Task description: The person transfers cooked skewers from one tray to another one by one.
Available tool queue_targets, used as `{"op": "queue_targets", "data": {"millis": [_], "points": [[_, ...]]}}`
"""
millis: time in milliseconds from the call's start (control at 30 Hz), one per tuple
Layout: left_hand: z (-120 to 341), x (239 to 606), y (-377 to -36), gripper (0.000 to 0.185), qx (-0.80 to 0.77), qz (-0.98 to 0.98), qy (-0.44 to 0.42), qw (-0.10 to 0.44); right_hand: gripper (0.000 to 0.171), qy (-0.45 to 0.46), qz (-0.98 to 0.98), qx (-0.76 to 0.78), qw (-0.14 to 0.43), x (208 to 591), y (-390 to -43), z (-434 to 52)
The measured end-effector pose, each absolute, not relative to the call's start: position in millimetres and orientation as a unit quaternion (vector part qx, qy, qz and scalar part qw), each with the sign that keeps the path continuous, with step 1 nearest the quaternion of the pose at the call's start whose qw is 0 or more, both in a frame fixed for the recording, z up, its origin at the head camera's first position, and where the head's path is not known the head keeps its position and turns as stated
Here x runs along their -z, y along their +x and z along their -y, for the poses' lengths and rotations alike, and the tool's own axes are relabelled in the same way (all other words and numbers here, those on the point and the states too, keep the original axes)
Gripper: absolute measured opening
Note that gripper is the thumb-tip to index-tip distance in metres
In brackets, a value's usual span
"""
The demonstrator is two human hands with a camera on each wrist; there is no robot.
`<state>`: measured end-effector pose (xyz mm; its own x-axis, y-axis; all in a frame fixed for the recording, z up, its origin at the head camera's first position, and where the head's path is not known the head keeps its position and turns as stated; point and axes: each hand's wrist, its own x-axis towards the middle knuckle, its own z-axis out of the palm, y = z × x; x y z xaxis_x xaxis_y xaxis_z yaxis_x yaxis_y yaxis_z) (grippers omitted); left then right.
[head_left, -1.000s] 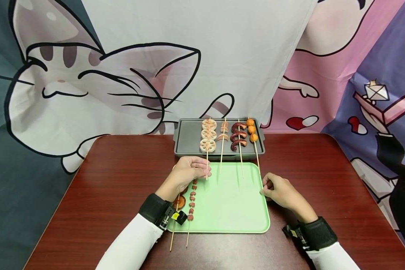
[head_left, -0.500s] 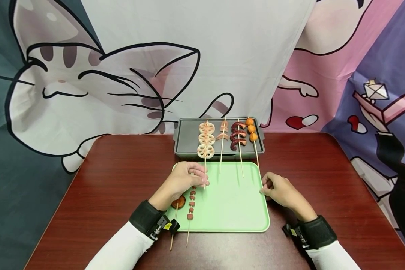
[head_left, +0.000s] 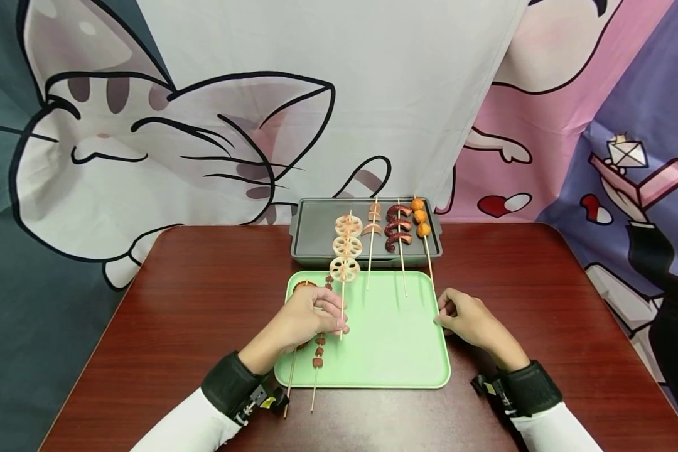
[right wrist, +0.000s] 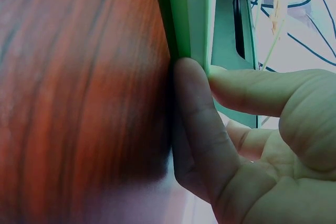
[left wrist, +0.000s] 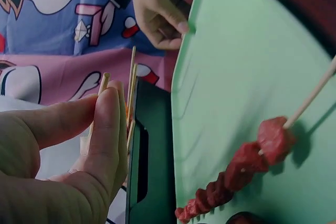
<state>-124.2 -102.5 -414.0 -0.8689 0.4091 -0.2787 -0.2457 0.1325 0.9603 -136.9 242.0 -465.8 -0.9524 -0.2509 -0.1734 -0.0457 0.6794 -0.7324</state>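
Note:
My left hand (head_left: 312,317) pinches the lower stick of a lotus root skewer (head_left: 344,269) between thumb and fingers. Its pale, holed slices point away from me, over the near edge of the grey tray. Under that hand, a skewer of small red meat chunks (left wrist: 241,169) lies on the green tray (head_left: 390,351). Beside it is a skewer with browned round slices (head_left: 304,284), partly hidden by the hand. With thumb and fingers, my right hand (head_left: 468,319) grips the green tray's right rim; in the right wrist view its fingertips pinch that edge (right wrist: 197,19).
On the grey tray (head_left: 316,229) lie a skewer of pinkish pieces (head_left: 372,229), one of dark red tentacle-like curls (head_left: 398,227) and one of orange balls (head_left: 422,218). Their sticks overhang the green tray. The brown table (head_left: 203,282) ends at a cartoon-print cloth (head_left: 418,113).
My left hand has drawn the lotus root skewer toward me, from over the grey tray to partly over the green one. The right hand has stayed at the rim.

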Motion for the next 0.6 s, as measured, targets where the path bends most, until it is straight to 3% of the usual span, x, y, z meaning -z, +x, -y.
{"op": "queue_targets", "data": {"millis": [600], "points": [[96,419,-78,0.022,-0.684,-0.668,0.050,0.288,0.014,-0.075,-0.908,0.390,0.133,464,-137,-242]]}}
